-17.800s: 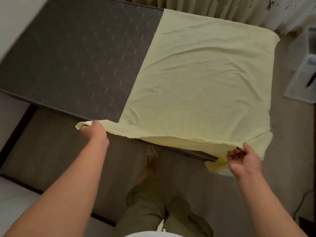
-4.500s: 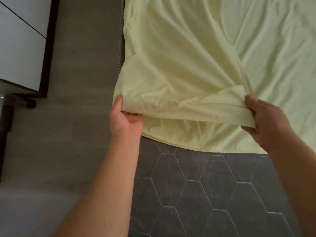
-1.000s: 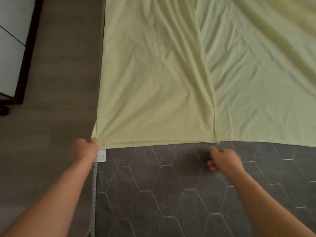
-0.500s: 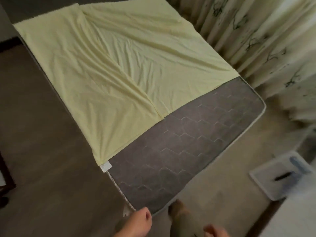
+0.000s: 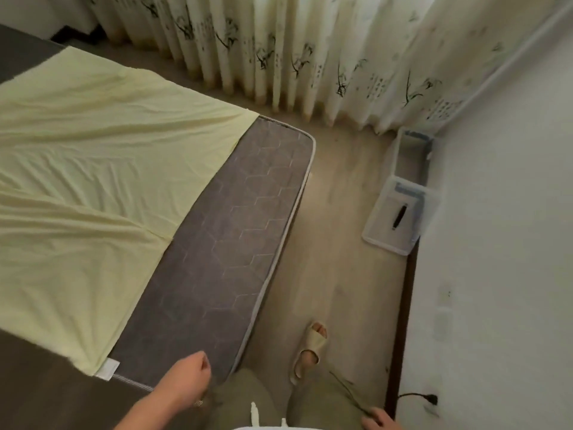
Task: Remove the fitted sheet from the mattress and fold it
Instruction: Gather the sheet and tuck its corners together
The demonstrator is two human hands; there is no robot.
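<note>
Fitted sheet [image 5: 102, 169] is off the corners and lies folded flat on the mattress [image 5: 223, 252], so we have a surface for further folds. Left hand [image 5: 186, 380] hovers at the mattress corner, fingers loosely curled, gripping nothing. Right hand [image 5: 379, 422] is cropped; can't tell its fingers' state.

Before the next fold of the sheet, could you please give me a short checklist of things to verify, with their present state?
1. Sheet off the mattress corners: ok; it lies loose on top.
2. Sheet lying flat: not ok; wrinkles run across it.
3. Left hand free to grasp: ok; fingers loosely curled, holding nothing.
4. Right hand free: cannot tell; only partly in view at the bottom edge.
5. Walkway beside the mattress: not ok; a cable trails on the floor by the slippered foot.
</note>
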